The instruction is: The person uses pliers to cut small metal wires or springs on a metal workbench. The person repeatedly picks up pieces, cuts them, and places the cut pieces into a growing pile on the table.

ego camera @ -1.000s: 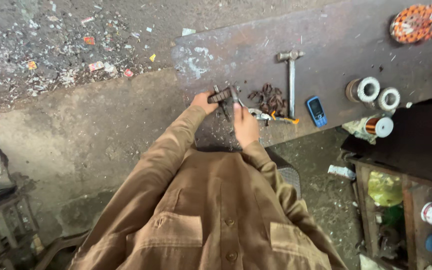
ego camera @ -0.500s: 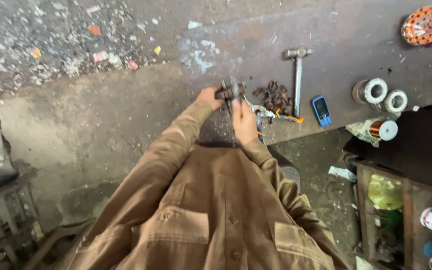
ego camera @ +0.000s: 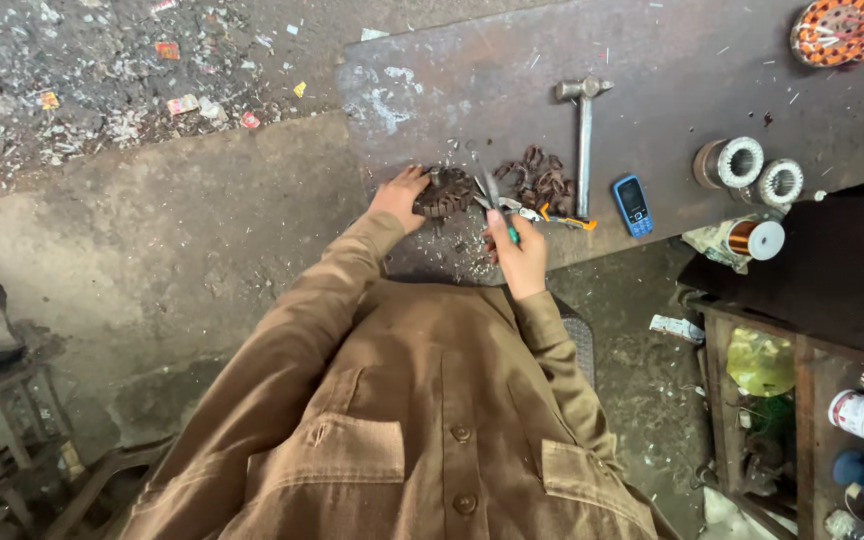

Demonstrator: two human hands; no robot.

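Two hands at work: left hand (ego camera: pixel 399 196) clasped on a dark wound coil piece (ego camera: pixel 445 192) on the bench (ego camera: pixel 652 60), right hand (ego camera: pixel 518 256) closed round green-handled pliers (ego camera: pixel 492 196) touching it. Nearby: loose coils (ego camera: pixel 537 176), hammer (ego camera: pixel 584 130), blue phone (ego camera: pixel 633 204).

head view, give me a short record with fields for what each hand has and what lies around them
left hand: left hand grips a dark round metal part on the bench
right hand: right hand holds green-handled pliers, tips at the metal part
beside the part: pile of brown wire scraps
further right: hammer, blue phone, two metal rings, copper wire spool
clothing: brown buttoned shirt
floor: grey concrete with litter
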